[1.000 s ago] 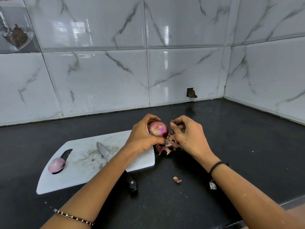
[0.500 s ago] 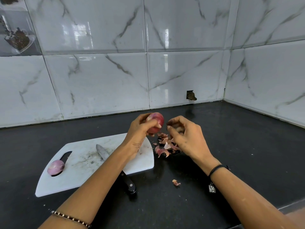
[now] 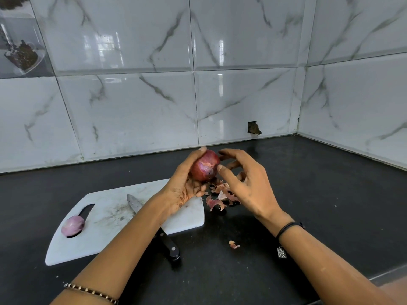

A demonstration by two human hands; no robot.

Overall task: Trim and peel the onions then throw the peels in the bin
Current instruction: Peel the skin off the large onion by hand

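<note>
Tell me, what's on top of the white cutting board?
On the cutting board, a peeled onion sits by its handle hole and a knife lies blade-first. The left arm covers the knife's middle and some board beneath; the black handle pokes off the near edge.

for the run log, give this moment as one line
step: peeling | left hand: holds red onion | right hand: open beside it | peels: piled on countertop | peeled onion: on cutting board

knife (image 3: 134, 203) midsection hidden under left forearm (image 3: 123, 249), peel pile (image 3: 217, 202) partly behind hands (image 3: 182, 186) (image 3: 248, 183), both forearms (image 3: 330, 267) cut off
</note>
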